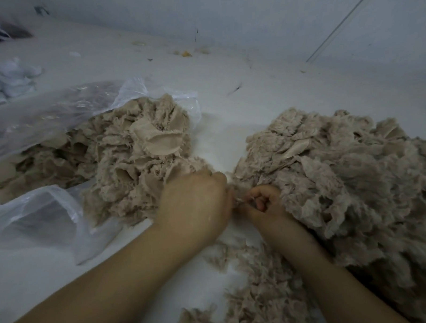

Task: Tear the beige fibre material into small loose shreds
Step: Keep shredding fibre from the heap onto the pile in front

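A heap of beige fibre material (133, 160) with round woven pieces spills from a clear plastic bag (46, 115) on the left. A larger pile of torn beige shreds (349, 184) lies on the right. My left hand (196, 201) and my right hand (265, 203) meet between the two heaps, fingers curled, both pinching a small beige piece (237, 201) that is mostly hidden by the fingers. More loose shreds (256, 289) lie under my right forearm.
Everything rests on a white surface (216, 88) that meets a pale wall at the back. A second fold of clear plastic (38, 217) lies front left. White crumpled stuff (8, 80) sits far left. Small scraps (186, 53) dot the back.
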Demonstrator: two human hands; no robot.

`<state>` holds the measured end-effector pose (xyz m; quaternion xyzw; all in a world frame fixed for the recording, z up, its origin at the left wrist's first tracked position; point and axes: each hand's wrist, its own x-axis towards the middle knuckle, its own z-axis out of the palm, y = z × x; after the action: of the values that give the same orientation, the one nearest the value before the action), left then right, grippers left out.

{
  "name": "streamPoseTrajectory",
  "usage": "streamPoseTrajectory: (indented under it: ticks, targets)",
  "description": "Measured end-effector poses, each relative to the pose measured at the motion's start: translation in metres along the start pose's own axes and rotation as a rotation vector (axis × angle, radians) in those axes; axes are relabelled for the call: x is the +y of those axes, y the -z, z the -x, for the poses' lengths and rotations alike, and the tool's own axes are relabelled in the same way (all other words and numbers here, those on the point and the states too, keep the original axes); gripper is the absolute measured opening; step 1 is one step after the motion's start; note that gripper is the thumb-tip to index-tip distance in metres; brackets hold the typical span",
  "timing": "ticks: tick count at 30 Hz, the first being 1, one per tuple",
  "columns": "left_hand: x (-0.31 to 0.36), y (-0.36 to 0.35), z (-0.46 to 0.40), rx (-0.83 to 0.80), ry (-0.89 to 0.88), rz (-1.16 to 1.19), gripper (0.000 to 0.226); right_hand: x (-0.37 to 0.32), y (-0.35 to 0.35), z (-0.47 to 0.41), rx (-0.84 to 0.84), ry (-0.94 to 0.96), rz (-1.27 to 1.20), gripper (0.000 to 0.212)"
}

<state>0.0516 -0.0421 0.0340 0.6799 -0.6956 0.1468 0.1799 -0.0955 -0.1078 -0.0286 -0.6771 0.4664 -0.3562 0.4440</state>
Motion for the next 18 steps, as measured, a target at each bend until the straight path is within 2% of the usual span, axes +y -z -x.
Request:
streamPoseTrajectory:
  ticks: [2,4,8,11,13,15,18]
  targets:
    - [0.007,-0.013,-0.01,-0.197,0.178,0.277,0.041,-0.001,0.001,-0.004,0.018,-0.021,-0.091,0.036]
    - [0.006,-0.029,-0.02,-0.322,0.285,0.518,0.045,-0.001,0.003,-0.004,0.018,-0.035,-0.109,0.038]
    - [0.007,-0.043,-0.029,-0.333,0.324,0.691,0.038,-0.008,0.01,0.0,-0.065,-0.11,-0.133,0.034]
    - [0.013,-0.048,-0.025,-0.309,0.504,0.891,0.029,-0.022,0.014,-0.006,-0.154,-0.147,-0.135,0.039]
    - [0.014,-0.051,-0.022,-0.242,0.587,0.973,0.026,-0.027,0.015,-0.006,-0.12,-0.102,-0.111,0.043]
    - [0.015,-0.051,-0.018,-0.189,0.566,0.921,0.023,-0.027,0.013,-0.001,-0.056,-0.064,-0.124,0.039]
    - [0.017,-0.046,-0.016,-0.21,0.564,0.956,0.032,-0.022,0.013,0.005,-0.039,-0.027,-0.143,0.034]
